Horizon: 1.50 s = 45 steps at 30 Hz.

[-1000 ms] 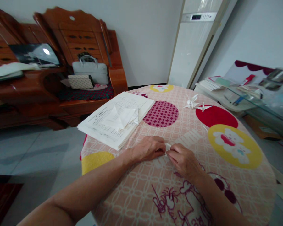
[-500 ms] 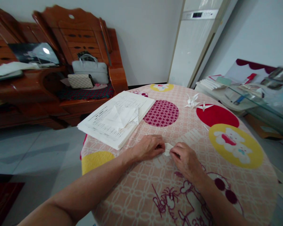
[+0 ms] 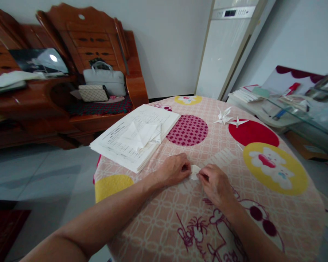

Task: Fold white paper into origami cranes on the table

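A small folded piece of white paper (image 3: pixel 194 171) lies on the round table's pink patterned cloth (image 3: pixel 235 203), pinched from both sides. My left hand (image 3: pixel 175 170) curls its fingers onto the paper's left edge. My right hand (image 3: pixel 215 183) presses and pinches its right edge with closed fingers. Most of the paper is hidden under my fingers. Two finished white paper cranes (image 3: pixel 229 118) stand farther back on the cloth, near the red circle.
A stack of printed sheets (image 3: pixel 136 134) with a folded paper on top lies at the table's far left. A wooden bench (image 3: pixel 71 80) holds bags at the left. A white cabinet (image 3: pixel 224 47) and a cluttered glass table (image 3: pixel 289 105) stand behind and right.
My hands have stayed on the small paper; the fingers shifted slightly apart so a little more white paper shows between them. The view drifted a bit.
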{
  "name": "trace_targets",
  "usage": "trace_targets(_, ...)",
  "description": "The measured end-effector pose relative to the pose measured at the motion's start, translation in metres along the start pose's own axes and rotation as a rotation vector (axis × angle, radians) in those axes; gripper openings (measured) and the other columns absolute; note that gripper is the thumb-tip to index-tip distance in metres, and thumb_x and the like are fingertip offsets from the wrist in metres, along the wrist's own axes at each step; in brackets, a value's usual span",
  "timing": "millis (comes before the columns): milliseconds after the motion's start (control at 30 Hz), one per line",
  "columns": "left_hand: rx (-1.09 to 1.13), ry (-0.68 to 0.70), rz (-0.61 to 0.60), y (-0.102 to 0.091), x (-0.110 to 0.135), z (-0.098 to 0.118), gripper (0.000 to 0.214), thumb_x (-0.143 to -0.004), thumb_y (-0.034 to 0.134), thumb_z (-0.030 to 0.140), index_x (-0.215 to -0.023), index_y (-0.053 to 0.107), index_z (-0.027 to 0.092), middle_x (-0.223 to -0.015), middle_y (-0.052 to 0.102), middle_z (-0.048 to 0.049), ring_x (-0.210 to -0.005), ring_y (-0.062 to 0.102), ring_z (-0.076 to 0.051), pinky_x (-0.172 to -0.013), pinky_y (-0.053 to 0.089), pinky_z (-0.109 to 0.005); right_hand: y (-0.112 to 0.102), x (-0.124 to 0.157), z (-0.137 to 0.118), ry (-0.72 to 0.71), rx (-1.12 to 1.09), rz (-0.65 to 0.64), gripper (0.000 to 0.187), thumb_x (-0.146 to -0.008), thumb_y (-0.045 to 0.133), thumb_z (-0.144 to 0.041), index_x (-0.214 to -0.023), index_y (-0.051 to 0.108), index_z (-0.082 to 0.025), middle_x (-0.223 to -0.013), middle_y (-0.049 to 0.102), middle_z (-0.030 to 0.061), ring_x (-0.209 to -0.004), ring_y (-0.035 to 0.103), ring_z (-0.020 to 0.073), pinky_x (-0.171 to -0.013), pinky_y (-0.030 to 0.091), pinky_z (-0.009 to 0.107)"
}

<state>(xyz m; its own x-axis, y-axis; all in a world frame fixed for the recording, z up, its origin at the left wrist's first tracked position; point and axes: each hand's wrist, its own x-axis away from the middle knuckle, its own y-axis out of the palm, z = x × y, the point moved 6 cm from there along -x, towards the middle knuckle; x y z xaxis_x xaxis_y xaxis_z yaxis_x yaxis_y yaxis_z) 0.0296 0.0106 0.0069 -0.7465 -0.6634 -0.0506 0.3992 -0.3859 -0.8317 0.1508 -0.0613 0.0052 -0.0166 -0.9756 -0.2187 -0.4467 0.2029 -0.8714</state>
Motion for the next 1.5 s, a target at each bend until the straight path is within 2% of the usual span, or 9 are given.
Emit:
trace_targets(267, -0.007, -0.08, 0.03, 0.003, -0.003, -0.005, 0.01, -0.072, 0.06, 0.023, -0.069, 0.067, 0.016, -0.081, 0.061, -0.0028, -0.078, 0.057, -0.015, -0.067, 0.04, -0.026, 0.001, -0.005, 0.002, 0.121, 0.008, -0.023, 0.015, -0.077, 0.065, -0.013, -0.062, 0.065, -0.015, -0.068, 0.059, 0.0046, -0.067, 0.054, 0.0168, -0.063, 0.037, 0.027)
trace_targets(700, -0.116, -0.178, -0.047, 0.005, -0.007, -0.002, 0.012, -0.073, 0.056, 0.022, -0.07, 0.065, 0.015, -0.086, 0.063, -0.0064, -0.078, 0.058, -0.017, -0.068, 0.042, -0.027, 0.002, -0.007, 0.001, 0.17, 0.072, -0.005, 0.013, -0.073, 0.064, -0.013, -0.06, 0.063, -0.015, -0.067, 0.061, 0.005, -0.065, 0.053, 0.0162, -0.061, 0.034, 0.027)
trace_targets(1033, -0.098, -0.148, -0.038, 0.005, -0.01, -0.003, 0.01, -0.07, 0.057, 0.022, -0.066, 0.064, 0.015, -0.082, 0.062, -0.0052, -0.078, 0.058, -0.017, -0.069, 0.042, -0.026, 0.004, -0.01, 0.011, 0.292, -0.084, -0.057, 0.011, -0.071, 0.065, -0.015, -0.06, 0.064, -0.016, -0.063, 0.063, 0.0026, -0.061, 0.054, 0.0143, -0.059, 0.033, 0.025)
trace_targets(1200, -0.097, -0.133, -0.023, 0.003, -0.009, -0.003, 0.01, -0.069, 0.058, 0.023, -0.067, 0.063, 0.016, -0.079, 0.062, -0.0039, -0.076, 0.058, -0.017, -0.067, 0.041, -0.027, 0.004, -0.012, 0.011, 0.302, -0.072, -0.062, 0.014, -0.071, 0.068, -0.019, -0.058, 0.064, -0.017, -0.061, 0.063, 0.0023, -0.058, 0.053, 0.0141, -0.056, 0.031, 0.026)
trace_targets(1367, -0.09, -0.15, -0.003, 0.003, -0.008, -0.002, 0.019, -0.071, 0.06, 0.034, -0.067, 0.063, 0.016, -0.08, 0.062, -0.0035, -0.073, 0.057, -0.017, -0.065, 0.04, -0.027, 0.004, -0.013, 0.01, 0.303, -0.076, -0.064, 0.015, -0.072, 0.066, -0.02, -0.057, 0.064, -0.017, -0.06, 0.063, 0.0029, -0.058, 0.054, 0.014, -0.055, 0.03, 0.026)
trace_targets(1500, -0.093, -0.168, -0.018, 0.004, -0.009, -0.003, 0.015, -0.068, 0.061, 0.031, -0.066, 0.063, 0.016, -0.079, 0.061, -0.0035, -0.072, 0.056, -0.016, -0.065, 0.04, -0.026, 0.003, -0.013, 0.01, 0.313, -0.079, -0.071, 0.012, -0.07, 0.065, -0.017, -0.058, 0.064, -0.017, -0.059, 0.063, 0.0025, -0.057, 0.054, 0.0142, -0.055, 0.031, 0.026)
